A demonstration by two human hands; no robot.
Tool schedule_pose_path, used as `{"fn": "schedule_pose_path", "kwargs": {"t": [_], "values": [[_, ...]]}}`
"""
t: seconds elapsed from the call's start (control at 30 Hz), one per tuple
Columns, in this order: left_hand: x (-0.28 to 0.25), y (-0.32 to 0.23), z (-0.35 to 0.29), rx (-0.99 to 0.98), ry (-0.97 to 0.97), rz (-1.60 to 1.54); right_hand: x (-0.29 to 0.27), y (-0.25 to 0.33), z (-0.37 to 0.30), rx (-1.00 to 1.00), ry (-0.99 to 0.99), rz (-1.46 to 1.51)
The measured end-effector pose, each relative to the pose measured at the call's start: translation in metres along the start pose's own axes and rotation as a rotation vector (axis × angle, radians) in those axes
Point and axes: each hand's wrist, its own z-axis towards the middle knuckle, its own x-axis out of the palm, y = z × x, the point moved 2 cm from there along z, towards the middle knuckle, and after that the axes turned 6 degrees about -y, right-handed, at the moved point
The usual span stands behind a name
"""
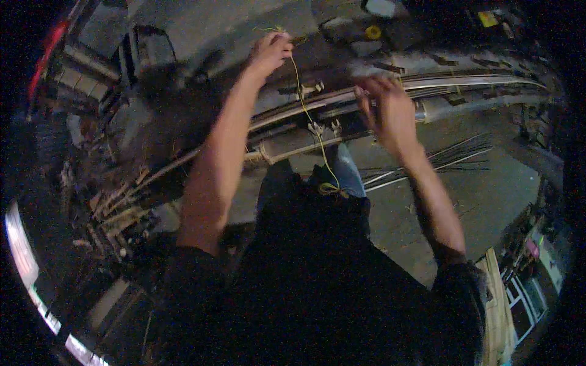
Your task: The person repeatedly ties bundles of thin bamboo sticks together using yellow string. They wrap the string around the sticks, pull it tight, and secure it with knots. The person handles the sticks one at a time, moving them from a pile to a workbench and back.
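My left hand (271, 55) is raised over the far side of the bench, its fingers closed on a thin yellow cord (298, 82). The cord falls from there across the bench to a small loose bundle at my lap. My right hand (390, 116) hovers over or touches a bunch of long thin metal rods (464, 82); contact is hard to tell. Its fingers are loosely curved and apart, with nothing visible in them, though slightly blurred. Between my hands, small pale metal clips or hooks (316, 129) sit beside the cord on the long pipe-like support (293, 146).
More thin rods (445, 157) lie on the floor to the right. A yellow ring, perhaps a tape roll (373, 32), sits beyond the bench. Dark frames and clutter (122, 213) crowd the left. A pale wooden board (495, 305) stands at the lower right.
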Motion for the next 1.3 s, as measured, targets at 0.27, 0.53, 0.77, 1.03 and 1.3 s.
{"fn": "schedule_pose_path", "kwargs": {"t": [0.27, 0.53, 0.77, 1.03, 1.3], "values": [[-0.100, -0.014, -0.053, 0.861, 0.267, 0.658, -0.030, 0.046, -0.063, 0.476, 0.069, 0.320], [-0.114, -0.020, -0.137, 1.602, 0.209, 0.917, 0.050, 0.159, -0.201, 0.670, 0.606, 0.624], [-0.186, 0.036, -0.162, 0.611, -0.230, 0.495, 0.159, 0.168, -0.166, 0.706, 0.521, 0.970], [-0.092, 0.124, -0.191, 0.696, -0.473, 0.903, 0.021, 0.317, 0.092, -0.691, 0.506, 0.195], [-0.075, 0.138, -0.177, 0.892, -0.754, 0.855, 0.172, 0.175, 0.118, -0.043, 0.583, 0.403]]}}
